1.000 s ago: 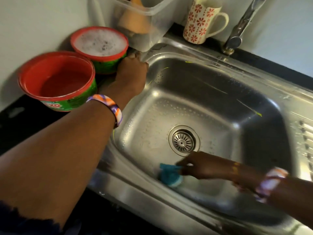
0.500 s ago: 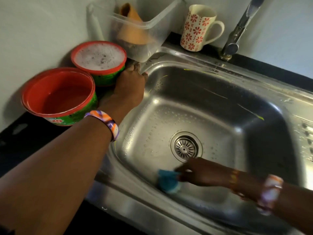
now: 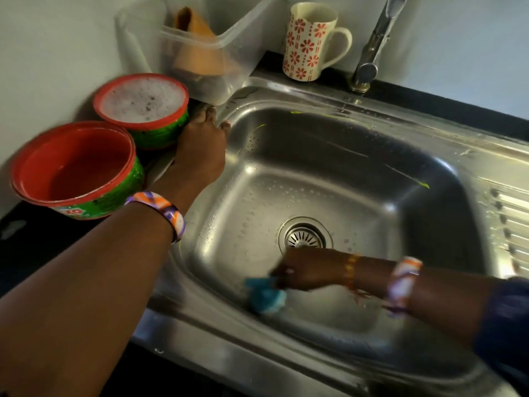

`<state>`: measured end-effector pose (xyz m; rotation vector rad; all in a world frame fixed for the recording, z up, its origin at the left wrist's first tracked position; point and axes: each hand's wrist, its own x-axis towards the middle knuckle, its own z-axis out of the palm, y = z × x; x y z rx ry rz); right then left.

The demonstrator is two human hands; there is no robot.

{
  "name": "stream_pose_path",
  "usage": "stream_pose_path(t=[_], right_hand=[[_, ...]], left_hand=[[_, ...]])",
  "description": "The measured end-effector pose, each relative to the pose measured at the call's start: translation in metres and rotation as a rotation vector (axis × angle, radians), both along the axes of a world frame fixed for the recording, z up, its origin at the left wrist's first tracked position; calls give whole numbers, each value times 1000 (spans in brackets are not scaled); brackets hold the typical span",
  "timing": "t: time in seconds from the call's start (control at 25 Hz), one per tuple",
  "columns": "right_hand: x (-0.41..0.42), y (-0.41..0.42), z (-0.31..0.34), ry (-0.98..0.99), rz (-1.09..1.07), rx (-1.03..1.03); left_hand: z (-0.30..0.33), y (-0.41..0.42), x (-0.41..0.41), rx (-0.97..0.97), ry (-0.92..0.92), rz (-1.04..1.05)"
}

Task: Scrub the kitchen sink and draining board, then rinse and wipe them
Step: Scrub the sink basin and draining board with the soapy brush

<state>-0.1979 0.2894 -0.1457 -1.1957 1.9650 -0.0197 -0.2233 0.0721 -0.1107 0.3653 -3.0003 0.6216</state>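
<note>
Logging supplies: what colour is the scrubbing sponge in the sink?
Teal-blue scrubbing sponge, gripped by the right hand; head view.

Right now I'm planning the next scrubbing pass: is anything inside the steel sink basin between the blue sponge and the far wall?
Nothing loose shows. The right hand holds the blue sponge at the near wall of the stainless steel sink; only the round metal drain strainer, set in the floor, lies between.

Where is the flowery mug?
The flowery mug stands upright at the back of the head view, behind the sink, between the clear plastic tub and the tap.
</note>
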Motion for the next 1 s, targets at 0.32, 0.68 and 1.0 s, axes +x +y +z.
stream_pose_path(t=[0.32,0.68,1.0], right_hand=[[3,30,4,36,166,69],[-14,-35,-20,431,-50,-332],[25,14,-25,103,-125,-290]], left_hand=[[2,5,0,41,27,22],[1,3,0,119,62,28],[5,4,2,171,72,39]])
